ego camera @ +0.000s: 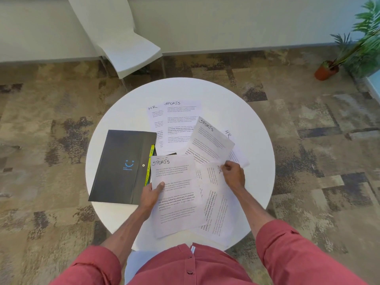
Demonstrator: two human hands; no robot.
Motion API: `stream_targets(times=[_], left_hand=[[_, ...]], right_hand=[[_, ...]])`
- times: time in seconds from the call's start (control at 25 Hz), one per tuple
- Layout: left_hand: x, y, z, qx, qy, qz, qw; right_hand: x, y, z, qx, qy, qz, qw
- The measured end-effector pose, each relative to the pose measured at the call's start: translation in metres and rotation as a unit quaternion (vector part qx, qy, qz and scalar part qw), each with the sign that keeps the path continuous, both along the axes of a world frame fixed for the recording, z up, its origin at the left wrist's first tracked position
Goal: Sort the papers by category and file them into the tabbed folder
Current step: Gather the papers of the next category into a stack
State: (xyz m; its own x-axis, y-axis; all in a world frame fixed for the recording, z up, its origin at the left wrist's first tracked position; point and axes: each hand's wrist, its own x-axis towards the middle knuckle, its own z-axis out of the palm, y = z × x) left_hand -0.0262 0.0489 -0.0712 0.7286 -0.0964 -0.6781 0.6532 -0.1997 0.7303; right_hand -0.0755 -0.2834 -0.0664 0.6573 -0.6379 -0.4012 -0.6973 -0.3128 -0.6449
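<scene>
SPORTS sheet (174, 194) at worktop (257, 161) front, left hand (151, 195) fingers gripping its left edge. Second SPORTS sheet (209, 140) pinched at its lower edge by right hand (233, 174). HR sheet (216, 202) lies beneath. Black tabbed folder (121, 163) just left, yellow tabs (149, 163) showing.

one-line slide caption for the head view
Sorting at a round white table: left hand holds a SPORTS sheet, right hand pinches a second SPORTS sheet, black tabbed folder lying at left.
</scene>
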Motion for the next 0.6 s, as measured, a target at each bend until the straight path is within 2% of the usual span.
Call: stream_targets(times=[0.08,0.28,0.44,0.6], left_hand=[[0.000,0.000,0.003,-0.003,-0.002,-0.002,1.000],[-0.002,0.007,-0.001,0.000,-0.004,-0.002,1.000],[-0.001,0.008,-0.003,-0.003,0.004,-0.006,1.000],[-0.001,0.007,0.000,-0.010,0.001,0.006,1.000]], right_hand=[[0.002,0.001,0.001,-0.022,-0.009,-0.015,1.000],[0.018,0.004,0.034,-0.105,-0.133,-0.013,0.985],[0.036,-0.001,0.071,-0.116,-0.266,-0.005,0.957],[0.059,0.000,0.122,-0.080,-0.358,0.028,0.930]])
